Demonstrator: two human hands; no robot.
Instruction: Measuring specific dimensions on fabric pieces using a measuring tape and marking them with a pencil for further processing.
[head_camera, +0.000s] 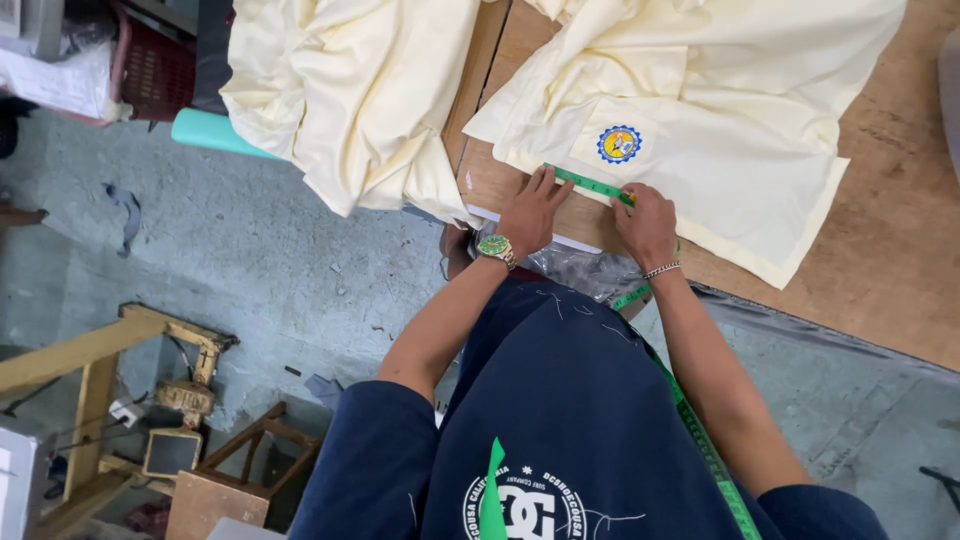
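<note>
Green measuring tape (590, 185) lies flat along the near hem of a pale yellow shirt (740, 150) spread on a wooden table (900, 240), at the table's near-left edge. The tape's stretched span has its long axis running left-far to right-near, a shallow diagonal following the hem. The left hand (530, 212) pins the left-far end, fingers spread flat and pressing the tape to the cloth rather than closing round it; a green-faced wristwatch (495, 247) sits on that wrist. The right hand (645, 225) holds the right-near end, fingers curled narrow with thumb and forefinger pinching the tape; a thin chain bracelet (662, 269) is on that wrist. Both hands touch the tape, 1 at each end, so neither is nearer. The slack of the tape drops off the table edge past the right wrist and trails down near the right arm and across the dark blue T-shirt. The tape is a narrow, bright green band with fine markings too small to read. The shirt is smooth, light cotton-like cloth with a round blue-and-yellow badge (619, 144) on a patch pocket just far of the tape. A second heap of the same pale yellow cloth (350, 90) lies bunched to the left, hanging over the table edge, well apart from the hands. Further left, a grey concrete floor with scraps and a yellow wooden frame (100, 370).
</note>
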